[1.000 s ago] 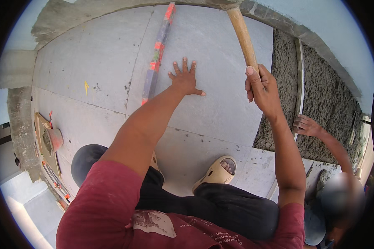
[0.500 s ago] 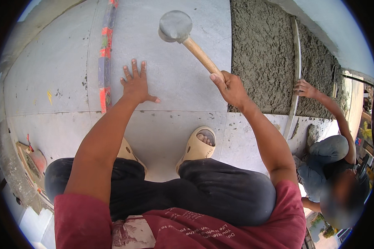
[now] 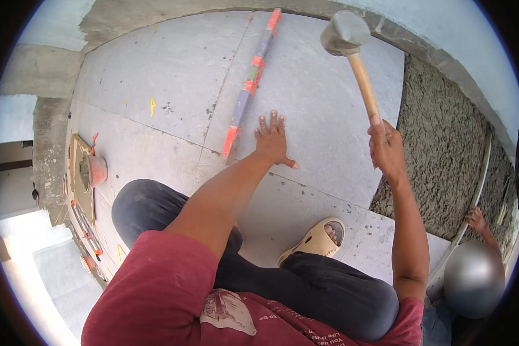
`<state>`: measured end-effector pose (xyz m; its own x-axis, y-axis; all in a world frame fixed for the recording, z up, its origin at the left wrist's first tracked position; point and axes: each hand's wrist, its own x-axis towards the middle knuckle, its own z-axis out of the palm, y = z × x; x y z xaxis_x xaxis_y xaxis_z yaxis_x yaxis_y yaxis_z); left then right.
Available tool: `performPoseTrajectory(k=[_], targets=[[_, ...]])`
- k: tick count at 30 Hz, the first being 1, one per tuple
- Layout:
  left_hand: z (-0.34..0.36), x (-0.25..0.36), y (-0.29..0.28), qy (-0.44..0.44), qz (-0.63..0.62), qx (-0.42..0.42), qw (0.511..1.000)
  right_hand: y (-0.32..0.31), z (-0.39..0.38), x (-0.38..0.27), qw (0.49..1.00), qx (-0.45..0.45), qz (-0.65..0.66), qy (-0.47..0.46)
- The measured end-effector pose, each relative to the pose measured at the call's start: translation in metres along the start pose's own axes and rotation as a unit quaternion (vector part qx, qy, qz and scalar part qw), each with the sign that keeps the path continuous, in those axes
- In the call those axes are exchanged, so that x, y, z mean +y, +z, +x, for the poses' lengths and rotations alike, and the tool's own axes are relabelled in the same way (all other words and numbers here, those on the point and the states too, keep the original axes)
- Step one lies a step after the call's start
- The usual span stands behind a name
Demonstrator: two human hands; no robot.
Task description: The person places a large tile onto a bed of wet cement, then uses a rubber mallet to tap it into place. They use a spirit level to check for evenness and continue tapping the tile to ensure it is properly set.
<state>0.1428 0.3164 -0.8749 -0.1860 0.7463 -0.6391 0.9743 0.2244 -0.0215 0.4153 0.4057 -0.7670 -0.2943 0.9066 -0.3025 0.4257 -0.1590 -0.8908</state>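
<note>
My right hand (image 3: 388,149) is wrapped round the wooden handle of a rubber mallet (image 3: 346,33), whose grey head is raised over the far right part of a large grey tile (image 3: 328,98). My left hand (image 3: 272,141) lies flat on that same tile with its fingers spread. Just left of it, a long spirit level (image 3: 251,81) with red and purple bands rests on the tiles, close to the joint between two of them. Wet grey mortar (image 3: 444,138) borders the tile on its right side.
A co-worker's hand (image 3: 476,220) is on a long straightedge (image 3: 473,199) lying across the mortar at the right. A reddish bucket (image 3: 92,170) and several tools stand at the left by the wall. A low wall (image 3: 409,39) edges the tiles at the back.
My view has turned to the left, so the tiles, level and co-worker appear shifted to the right. The mallet stays raised in my right hand, its handle now more upright. My left hand remains flat on the tile.
</note>
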Motion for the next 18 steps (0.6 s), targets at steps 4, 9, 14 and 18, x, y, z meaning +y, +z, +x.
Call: performPoseTrajectory(k=[4,9,14,18], targets=[[-0.011,-0.022,-0.001,-0.040,-0.025,-0.010,0.999,0.019,0.004,-0.054,0.985,0.052,0.071,-0.146],[-0.004,-0.011,0.002,-0.021,-0.027,-0.007,0.999,0.067,0.036,0.035,0.974,0.014,0.085,-0.210],[-0.015,-0.019,-0.002,-0.022,-0.027,-0.013,0.999,0.077,0.065,0.041,0.990,-0.073,-0.103,-0.055],[-0.015,-0.021,0.002,-0.030,-0.033,-0.027,0.999,0.075,0.044,-0.016,0.986,-0.051,0.042,-0.154]])
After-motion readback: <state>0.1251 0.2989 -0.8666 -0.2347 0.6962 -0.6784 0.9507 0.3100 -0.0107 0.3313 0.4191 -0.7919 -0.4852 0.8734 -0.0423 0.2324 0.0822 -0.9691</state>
